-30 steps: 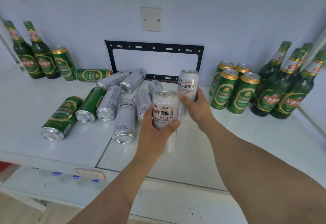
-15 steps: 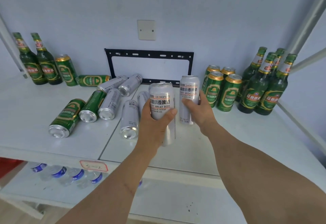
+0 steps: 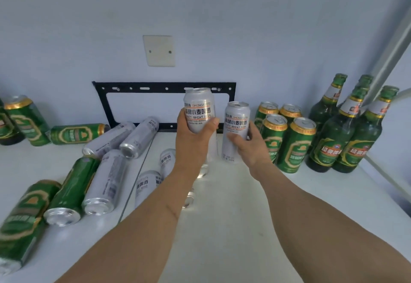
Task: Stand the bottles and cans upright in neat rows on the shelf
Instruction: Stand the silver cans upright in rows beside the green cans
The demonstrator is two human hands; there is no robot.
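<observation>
Two silver cans in my hands, the rows only partly built.

My left hand (image 3: 195, 140) has its grip wrapped around a silver wheat-beer can (image 3: 198, 110), upright and lifted at the centre of the frame; my right hand (image 3: 251, 147) has its grip curled round a second silver can (image 3: 236, 127), upright just beside the standing green cans (image 3: 287, 140) at centre right. Those four and the green bottles (image 3: 347, 135) at the far right look done. Left to do, I judge: the fallen silver cans (image 3: 106, 182) and fallen green cans (image 3: 31, 218) across the lower left of the shelf (image 3: 233, 204), plus one lying green can (image 3: 75, 133) at the left by the wall.
</observation>
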